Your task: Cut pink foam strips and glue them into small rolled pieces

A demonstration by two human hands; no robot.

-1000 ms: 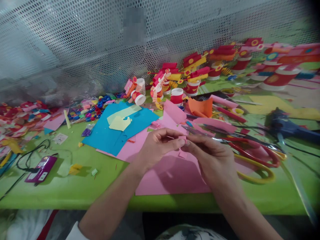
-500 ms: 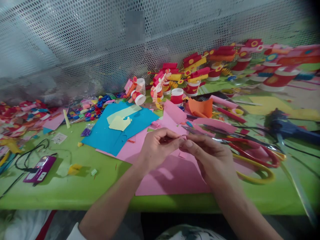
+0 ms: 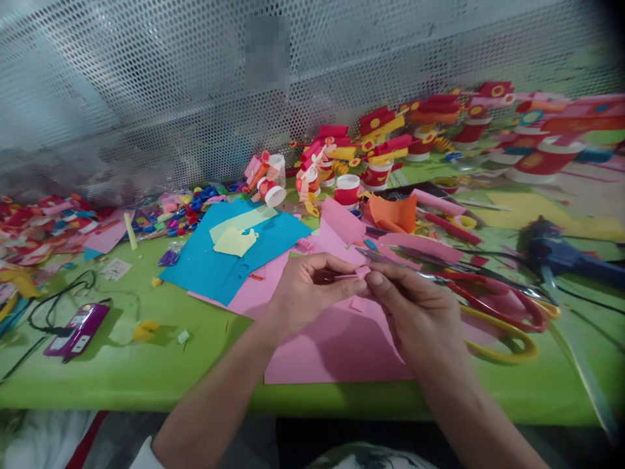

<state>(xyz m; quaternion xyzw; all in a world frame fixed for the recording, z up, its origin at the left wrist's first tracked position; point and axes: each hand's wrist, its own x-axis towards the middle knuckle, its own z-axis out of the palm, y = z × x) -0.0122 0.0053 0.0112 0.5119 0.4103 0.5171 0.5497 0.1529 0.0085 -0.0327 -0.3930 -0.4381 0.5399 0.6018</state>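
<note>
I have the left hand [image 3: 305, 290] and right hand [image 3: 427, 309] meeting mid-frame, their fingers [image 3: 383, 288] pinching a small pink piece [image 3: 362, 271] between them, above a pink sheet [image 3: 336, 355]. Scissors [image 3: 539, 319] lie centre right; a blue sheet [image 3: 195, 273] sits left of centre on the green surface [image 3: 146, 381].

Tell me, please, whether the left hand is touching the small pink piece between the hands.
Touching: the head view shows the thumb of the left hand against the lower edge of the small pink piece.
</note>
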